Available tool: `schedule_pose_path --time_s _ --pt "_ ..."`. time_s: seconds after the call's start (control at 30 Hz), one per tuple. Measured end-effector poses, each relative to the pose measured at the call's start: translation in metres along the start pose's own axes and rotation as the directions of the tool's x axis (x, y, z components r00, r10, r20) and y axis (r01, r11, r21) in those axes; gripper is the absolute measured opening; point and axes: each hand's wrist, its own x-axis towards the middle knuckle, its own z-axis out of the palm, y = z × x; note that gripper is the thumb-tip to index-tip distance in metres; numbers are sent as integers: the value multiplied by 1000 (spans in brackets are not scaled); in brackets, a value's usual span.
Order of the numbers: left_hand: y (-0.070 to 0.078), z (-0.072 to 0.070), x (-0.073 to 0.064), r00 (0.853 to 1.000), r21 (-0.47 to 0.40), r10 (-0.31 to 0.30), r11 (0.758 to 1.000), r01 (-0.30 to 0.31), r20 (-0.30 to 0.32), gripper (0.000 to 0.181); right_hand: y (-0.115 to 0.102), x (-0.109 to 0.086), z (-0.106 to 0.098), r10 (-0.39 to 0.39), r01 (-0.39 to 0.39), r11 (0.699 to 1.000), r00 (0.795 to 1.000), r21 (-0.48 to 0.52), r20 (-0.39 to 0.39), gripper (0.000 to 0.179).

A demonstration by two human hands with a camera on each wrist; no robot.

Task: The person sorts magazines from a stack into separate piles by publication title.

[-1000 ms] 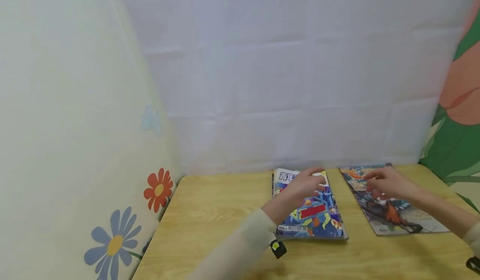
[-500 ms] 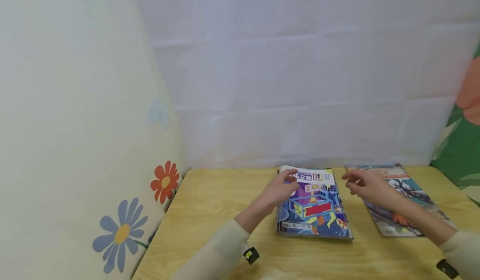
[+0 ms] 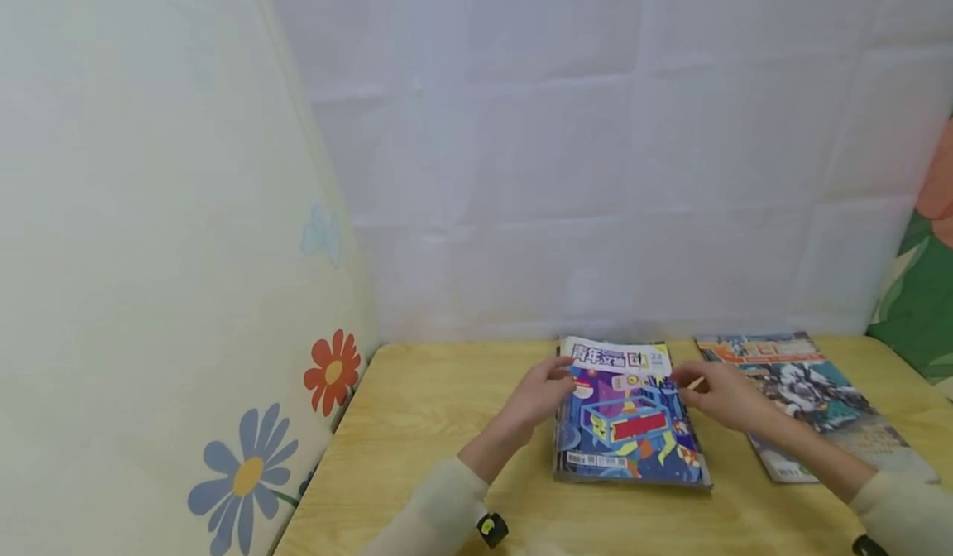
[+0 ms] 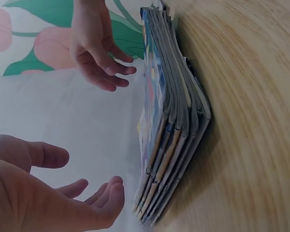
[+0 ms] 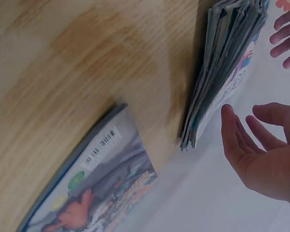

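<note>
A stack of several magazines (image 3: 625,448), topped by a purple and blue cover, lies on the wooden table. My left hand (image 3: 534,395) is at its left edge and my right hand (image 3: 720,390) at its upper right edge. In the left wrist view, the layered spines of the stack (image 4: 171,111) show beside my left hand (image 4: 63,198), whose fingers are loosely bent around nothing. The right wrist view has my right hand (image 5: 268,150) close above the stack (image 5: 222,72), its thumb and fingers spread apart and holding nothing.
To the right of the stack lies another magazine (image 3: 826,399) with an orange title. The table (image 3: 417,424) ends at a white cloth backdrop (image 3: 536,167). A flower-painted wall (image 3: 171,250) borders the left side, and green and pink panels the right.
My left hand first drew back left from over the stack to its left edge. My right hand moved left, off the other magazine, to the stack's right edge. The magazines stayed on the table.
</note>
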Motion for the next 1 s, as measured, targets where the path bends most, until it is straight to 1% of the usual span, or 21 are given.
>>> schedule_pose_path --time_s 0.07,0.23,0.33,0.47,0.57,0.7,0.8,1.0 --pt "-5 2 1 1000 -21 2 1000 -3 -9 50 3 -2 4 25 -24 1000 1000 13 -9 24" --pt "-13 2 4 1000 -68 13 998 -15 -26 61 5 -2 11 57 -56 998 998 25 -20 22" --pt "-15 1 5 1000 -69 4 998 -6 -23 66 5 -1 14 123 -122 991 992 49 -14 23" --pt "-17 2 8 1000 -66 -16 998 16 2 66 6 1 16 182 -181 982 983 46 -13 23" --pt "-17 1 8 999 -65 -33 997 34 10 64 7 2 16 193 -193 981 981 30 -8 23" --pt "-17 0 7 998 -76 -57 995 58 13 63 7 0 18 205 -205 978 979 40 15 24" --pt "-15 -1 7 996 -109 -82 990 85 29 60 7 -1 19 227 -229 971 973 64 35 25" --pt "-10 -4 9 988 -185 -128 972 142 84 56 8 -1 21 268 -273 958 961 90 65 26"
